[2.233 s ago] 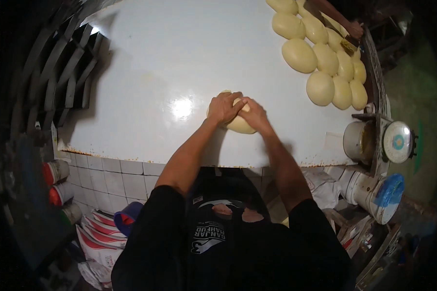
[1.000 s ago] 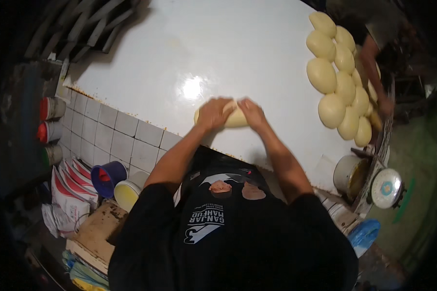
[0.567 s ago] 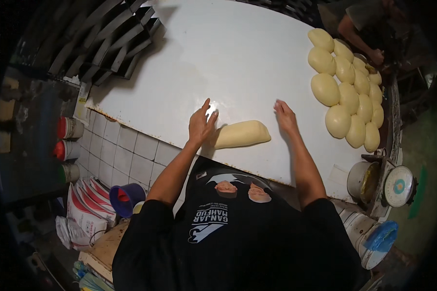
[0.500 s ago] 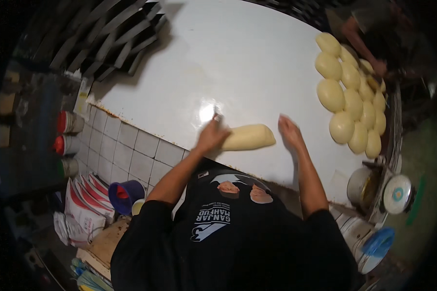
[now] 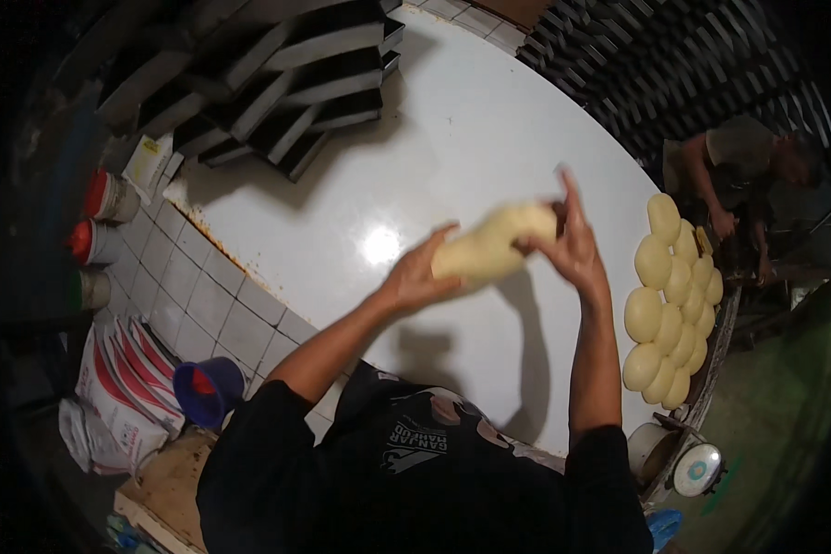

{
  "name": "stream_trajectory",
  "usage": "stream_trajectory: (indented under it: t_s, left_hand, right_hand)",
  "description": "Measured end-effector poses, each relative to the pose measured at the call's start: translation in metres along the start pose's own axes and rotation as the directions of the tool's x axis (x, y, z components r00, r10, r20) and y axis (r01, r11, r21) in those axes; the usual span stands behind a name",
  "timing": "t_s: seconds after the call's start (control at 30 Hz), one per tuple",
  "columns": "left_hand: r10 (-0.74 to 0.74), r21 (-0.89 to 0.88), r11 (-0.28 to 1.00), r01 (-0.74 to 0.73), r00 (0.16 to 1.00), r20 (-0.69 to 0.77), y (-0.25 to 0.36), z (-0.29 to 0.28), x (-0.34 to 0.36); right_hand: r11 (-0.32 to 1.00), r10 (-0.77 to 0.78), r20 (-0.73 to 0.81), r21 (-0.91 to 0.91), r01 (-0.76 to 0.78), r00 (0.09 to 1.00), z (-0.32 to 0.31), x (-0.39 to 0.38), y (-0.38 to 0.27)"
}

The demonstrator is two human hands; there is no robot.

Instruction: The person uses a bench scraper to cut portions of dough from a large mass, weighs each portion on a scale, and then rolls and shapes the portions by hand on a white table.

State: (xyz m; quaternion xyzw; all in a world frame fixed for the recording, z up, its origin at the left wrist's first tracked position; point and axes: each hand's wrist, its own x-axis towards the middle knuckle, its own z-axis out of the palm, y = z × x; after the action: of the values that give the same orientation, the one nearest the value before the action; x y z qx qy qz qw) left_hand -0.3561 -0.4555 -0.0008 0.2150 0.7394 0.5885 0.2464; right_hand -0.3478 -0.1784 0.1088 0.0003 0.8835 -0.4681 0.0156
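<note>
A thick, pale yellow log of dough (image 5: pixel 494 245) is lifted above the white tabletop (image 5: pixel 471 120), its shadow falling on the surface below. My left hand (image 5: pixel 423 272) grips its left end, thumb along the upper side and fingers partly hidden. Around the right end is my right hand (image 5: pixel 574 245), with the thumb pressed to the dough and one finger stretched up and away. The dough is slightly blurred by motion and tilts up toward the right.
Dark metal baking tins (image 5: pixel 295 83) are stacked at the far left of the table. Several rounded dough pieces (image 5: pixel 660 319) lie along the right edge, where another person (image 5: pixel 729 175) is at work. A pot (image 5: pixel 651 448) stands at the near right; sacks (image 5: pixel 125 397) and a purple bucket (image 5: pixel 208 388) are at the lower left.
The dough log, which lay on the table, is now raised off it and held at both ends. My right hand has closed in on it. The view has shifted, showing more tins.
</note>
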Motion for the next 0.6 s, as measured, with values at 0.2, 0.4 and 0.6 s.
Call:
stream_trajectory:
  t_s: [0.2, 0.4, 0.6]
  left_hand:
    - [-0.042, 0.178, 0.976, 0.124, 0.914, -0.405, -0.073, -0.125, 0.171]
    - [0.164, 0.682, 0.678, 0.274, 0.848, -0.504, -0.149, -0.120, 0.188]
    - [0.038, 0.753, 0.492, 0.438, 0.853, -0.521, -0.189, -0.159, 0.204]
  right_hand:
    - [0.968, -0.226, -0.374, 0.015, 0.250, 0.899, 0.056, 0.111, -0.039]
    - [0.991, 0.130, 0.207, -0.007, -0.132, 0.970, 0.140, 0.001, 0.002]
    - [0.867, 0.491, 0.363, -0.113, -0.486, 0.792, 0.148, -0.137, 0.053]
